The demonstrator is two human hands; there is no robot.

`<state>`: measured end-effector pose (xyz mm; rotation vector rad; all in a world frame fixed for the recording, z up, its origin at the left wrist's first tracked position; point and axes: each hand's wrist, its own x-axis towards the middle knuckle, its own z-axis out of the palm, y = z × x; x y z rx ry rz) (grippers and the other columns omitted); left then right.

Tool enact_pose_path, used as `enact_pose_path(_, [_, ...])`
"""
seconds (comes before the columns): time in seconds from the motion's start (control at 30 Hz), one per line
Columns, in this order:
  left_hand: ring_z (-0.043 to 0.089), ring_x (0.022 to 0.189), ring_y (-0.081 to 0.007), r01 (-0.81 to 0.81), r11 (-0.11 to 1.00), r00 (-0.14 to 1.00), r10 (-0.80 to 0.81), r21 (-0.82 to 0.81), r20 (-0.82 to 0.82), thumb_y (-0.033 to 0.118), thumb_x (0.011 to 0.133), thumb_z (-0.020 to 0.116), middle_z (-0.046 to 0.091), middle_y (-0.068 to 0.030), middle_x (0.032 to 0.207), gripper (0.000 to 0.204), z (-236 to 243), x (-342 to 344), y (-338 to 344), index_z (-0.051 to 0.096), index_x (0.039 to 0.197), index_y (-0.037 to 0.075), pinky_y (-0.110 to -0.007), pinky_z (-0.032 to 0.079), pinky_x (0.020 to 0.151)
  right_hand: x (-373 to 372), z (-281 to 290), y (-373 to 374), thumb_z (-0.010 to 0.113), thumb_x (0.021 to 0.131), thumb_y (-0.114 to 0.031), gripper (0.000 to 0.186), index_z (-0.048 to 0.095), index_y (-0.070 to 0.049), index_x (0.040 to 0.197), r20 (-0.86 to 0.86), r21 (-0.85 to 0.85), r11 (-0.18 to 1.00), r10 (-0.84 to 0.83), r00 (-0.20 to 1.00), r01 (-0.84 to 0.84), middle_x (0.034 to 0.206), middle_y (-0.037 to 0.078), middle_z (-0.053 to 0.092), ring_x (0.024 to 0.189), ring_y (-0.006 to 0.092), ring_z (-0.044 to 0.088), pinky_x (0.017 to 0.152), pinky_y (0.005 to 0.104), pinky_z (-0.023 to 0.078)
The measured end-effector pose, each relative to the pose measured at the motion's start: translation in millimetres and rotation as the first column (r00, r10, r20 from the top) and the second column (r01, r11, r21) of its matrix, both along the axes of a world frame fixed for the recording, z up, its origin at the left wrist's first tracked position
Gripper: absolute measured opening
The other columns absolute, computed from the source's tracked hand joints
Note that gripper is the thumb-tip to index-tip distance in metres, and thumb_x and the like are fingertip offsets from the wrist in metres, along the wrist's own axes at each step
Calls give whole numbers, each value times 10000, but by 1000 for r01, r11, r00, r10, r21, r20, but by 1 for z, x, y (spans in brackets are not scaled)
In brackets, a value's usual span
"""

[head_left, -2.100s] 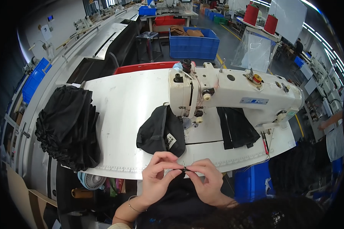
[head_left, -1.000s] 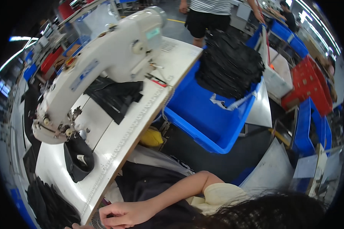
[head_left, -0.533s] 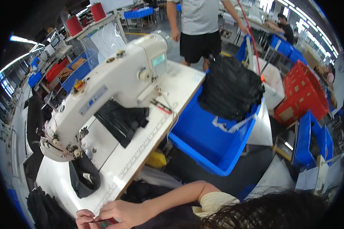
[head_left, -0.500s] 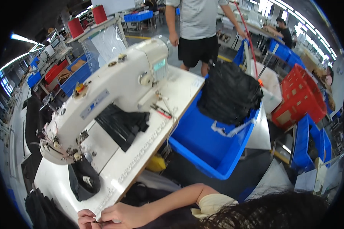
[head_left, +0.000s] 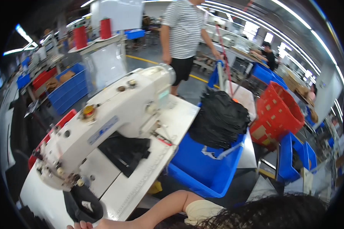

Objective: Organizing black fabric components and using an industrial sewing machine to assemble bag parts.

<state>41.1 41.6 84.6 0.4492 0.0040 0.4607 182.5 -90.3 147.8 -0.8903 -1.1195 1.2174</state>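
At the lower edge, my left hand [head_left: 80,225] and my right hand [head_left: 112,224] are close together, partly cut off by the picture's edge. The left fingers look curled; the right hand seems closed too. Whatever they hold is out of sight. Just beyond them, a black fabric piece [head_left: 79,200] with a small white label lies at the needle end of a white sewing machine [head_left: 114,114]. More black fabric pieces [head_left: 126,154] rest flat on the machine table [head_left: 130,189], under the machine's arm. Small red-handled snips [head_left: 163,140] lie near the machine's base.
Right of the table stands a blue bin [head_left: 206,181] with a tall stack of black fabric [head_left: 219,118]. Farther right is a red basket [head_left: 275,110]. A person in a striped shirt [head_left: 183,30] stands behind the machine. Red thread cones [head_left: 80,37] stand at the back left.
The view has tilted upward, so machine, bin and my hands sit lower, the hands now mostly out of the picture. The standing person has turned sideways. The fabric on the table looks unmoved.
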Motion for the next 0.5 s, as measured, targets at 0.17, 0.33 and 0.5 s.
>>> enact_pose_path(0.17, [445,671,-191,-148,969,989,144,196,33,329,908,473,482,-61,721,309,2,31,12,461,735,73,-327,368,658,-28,-22,21,576,855,-26,391,455,-10,1227,76,411,811,-486,871,417,753,116,657,684,164,662,624,270,520])
enact_pose_path(0.33, [524,730,-214,148,127,721,665,981,-195,187,863,522,545,-126,835,212,-6,53,17,560,944,-4,-320,447,727,-14,-91,-13,589,837,-66,402,465,-59,1219,379,310,949,-74,923,-51,794,105,639,688,221,644,604,273,512])
enact_pose_path(0.5, [536,778,-215,507,-797,779,587,327,222,97,722,554,556,-174,910,413,-63,45,3,540,1068,-127,-270,478,682,5,-104,1,595,783,-93,429,509,18,1188,682,684,713,-547,486,-157,1067,133,624,922,208,630,758,289,489])
